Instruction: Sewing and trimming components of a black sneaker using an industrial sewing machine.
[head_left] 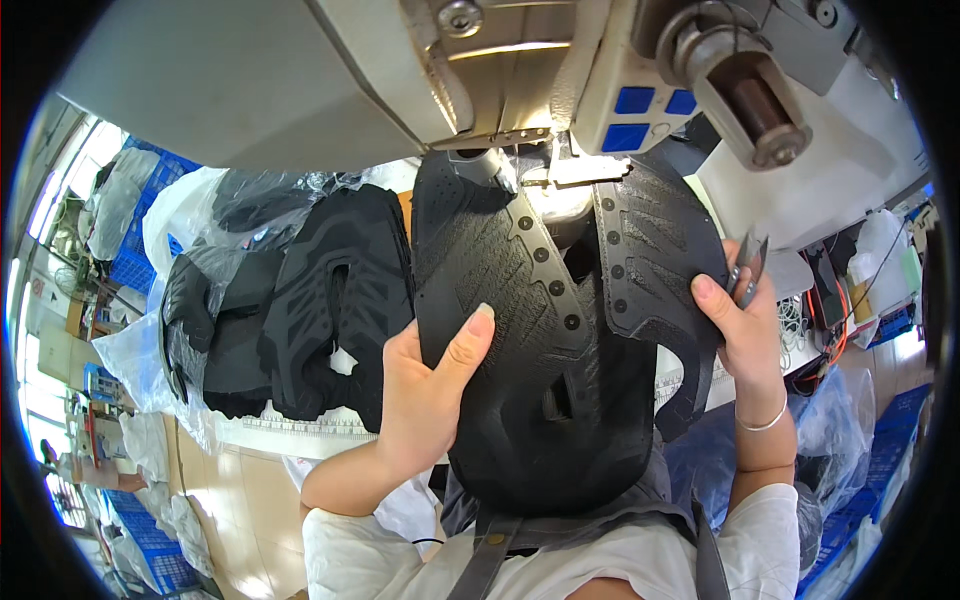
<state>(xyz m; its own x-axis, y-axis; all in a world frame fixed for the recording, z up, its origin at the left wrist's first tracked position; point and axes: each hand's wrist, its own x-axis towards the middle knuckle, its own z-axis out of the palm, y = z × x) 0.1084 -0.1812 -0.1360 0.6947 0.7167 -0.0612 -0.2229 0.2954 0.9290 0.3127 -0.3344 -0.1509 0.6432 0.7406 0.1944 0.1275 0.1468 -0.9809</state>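
Observation:
A black shoe upper (500, 350) with a row of eyelets down each side of its split lies spread under the head of a sewing machine (510, 85). Its far end reaches the lit needle area. My left hand (425, 395) grips the left edge, thumb on top and fingers underneath. On the opposite edge, my right hand (745, 320) presses its thumb on the upper. Metal thread snips (748, 268) are tucked in that same hand, blades pointing away. The fingers beneath the upper are hidden.
Left of the work, more black shoe uppers (330, 290) lie stacked beside clear plastic bags (185, 215). A thread bobbin (750, 95) hangs at the upper right. Blue crates (870, 490) stand low on the right, near orange cables (838, 330).

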